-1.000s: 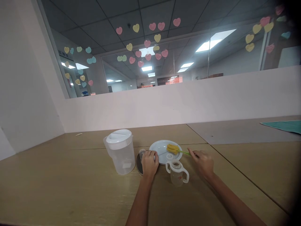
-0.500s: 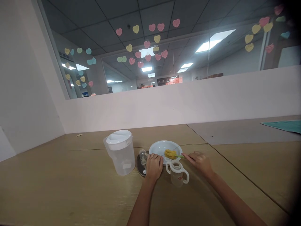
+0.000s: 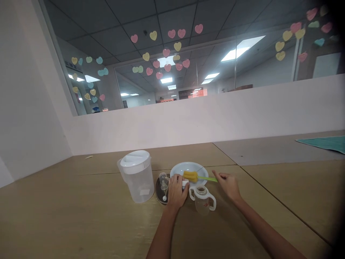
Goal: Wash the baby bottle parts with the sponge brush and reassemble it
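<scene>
My right hand [image 3: 228, 185] pinches the green handle of a bottle brush [image 3: 191, 176] whose yellow sponge head hovers over the near rim of a white plate [image 3: 198, 167]. My left hand [image 3: 176, 192] is closed round a small white ring-shaped part at the plate's near left edge. A clear two-handled baby bottle [image 3: 202, 199] stands upright between my hands, just in front of the plate. Left of my left hand a clear teat piece [image 3: 162, 178] sits on a dark round lid [image 3: 159, 189].
A translucent lidded pitcher [image 3: 136, 176] stands left of the dark lid. A teal cloth [image 3: 325, 142] lies at the far right of the wooden table [image 3: 81, 216]. A low white wall [image 3: 215, 115] with a window runs behind; a small stick [image 3: 88, 157] lies near the corner.
My left hand moved from the teat piece rightwards to the plate's edge and closed on the white ring. The brush head swung left and nearer, over the plate's near rim.
</scene>
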The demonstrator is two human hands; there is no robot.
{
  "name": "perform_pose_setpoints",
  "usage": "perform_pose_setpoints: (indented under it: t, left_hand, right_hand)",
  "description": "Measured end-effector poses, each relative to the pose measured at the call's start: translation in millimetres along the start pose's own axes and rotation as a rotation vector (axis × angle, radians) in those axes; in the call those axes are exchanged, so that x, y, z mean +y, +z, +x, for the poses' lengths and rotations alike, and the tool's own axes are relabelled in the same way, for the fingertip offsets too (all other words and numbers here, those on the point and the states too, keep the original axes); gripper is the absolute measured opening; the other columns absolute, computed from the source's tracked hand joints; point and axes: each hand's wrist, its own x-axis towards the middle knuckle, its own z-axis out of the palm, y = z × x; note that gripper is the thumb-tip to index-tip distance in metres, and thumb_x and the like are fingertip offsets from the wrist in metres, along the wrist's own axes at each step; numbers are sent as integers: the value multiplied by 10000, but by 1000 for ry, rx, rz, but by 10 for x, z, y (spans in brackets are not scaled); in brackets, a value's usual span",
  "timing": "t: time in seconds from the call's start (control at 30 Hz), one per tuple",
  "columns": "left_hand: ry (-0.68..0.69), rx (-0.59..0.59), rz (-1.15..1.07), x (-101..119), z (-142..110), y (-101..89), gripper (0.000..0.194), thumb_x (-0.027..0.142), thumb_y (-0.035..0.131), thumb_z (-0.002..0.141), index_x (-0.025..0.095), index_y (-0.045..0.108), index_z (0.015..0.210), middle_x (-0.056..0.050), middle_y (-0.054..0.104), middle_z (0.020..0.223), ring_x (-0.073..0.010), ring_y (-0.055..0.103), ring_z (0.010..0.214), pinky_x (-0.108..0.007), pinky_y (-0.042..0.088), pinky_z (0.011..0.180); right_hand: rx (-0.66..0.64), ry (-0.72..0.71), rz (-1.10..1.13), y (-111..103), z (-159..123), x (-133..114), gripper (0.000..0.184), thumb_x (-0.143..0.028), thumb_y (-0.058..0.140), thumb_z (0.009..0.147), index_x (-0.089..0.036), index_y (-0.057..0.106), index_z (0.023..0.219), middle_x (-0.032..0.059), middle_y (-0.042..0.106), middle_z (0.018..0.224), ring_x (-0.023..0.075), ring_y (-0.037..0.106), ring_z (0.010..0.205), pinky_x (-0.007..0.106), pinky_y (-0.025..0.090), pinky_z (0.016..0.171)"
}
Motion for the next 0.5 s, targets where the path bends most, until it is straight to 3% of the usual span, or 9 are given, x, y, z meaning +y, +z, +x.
perform_pose_setpoints:
  t: [0.1, 0.2, 0.3, 0.5]
  left_hand:
    - [-26, 83, -109, -11, 15, 5, 178, 316, 427, 867, 191, 526, 946, -53, 513, 1023, -182, 509, 981, -342, 419, 864]
    - [-36, 164, -202, -38, 36, 24, 129, 261, 477, 838, 191, 533, 932, -72, 501, 1117, -189, 478, 1115, -348, 411, 937]
    - [-40, 187, -274, -58, 47, 45, 83, 229, 519, 810, 193, 549, 878, -77, 517, 1185, -202, 471, 1160, -374, 402, 972]
    - [-51, 247, -334, -41, 47, 41, 88, 272, 534, 814, 197, 568, 844, -76, 571, 1182, -200, 525, 1116, -366, 420, 952]
  right_hand:
    - [20, 150, 98, -42, 47, 12, 523, -613, 451, 721, -212, 263, 442, -46, 212, 476, 84, 256, 472, 222, 218, 437]
    - [-38, 252, 202, -50, 63, 10, 505, -629, 448, 703, -223, 276, 456, -54, 226, 451, 88, 260, 449, 231, 217, 422]
    - [-64, 215, 218, -42, 48, -17, 504, -616, 480, 678, -232, 236, 461, -59, 198, 460, 85, 241, 460, 233, 211, 430]
    - [129, 180, 97, -86, 56, -30, 470, -559, 451, 701, -222, 219, 471, -44, 196, 494, 86, 241, 501, 237, 222, 471]
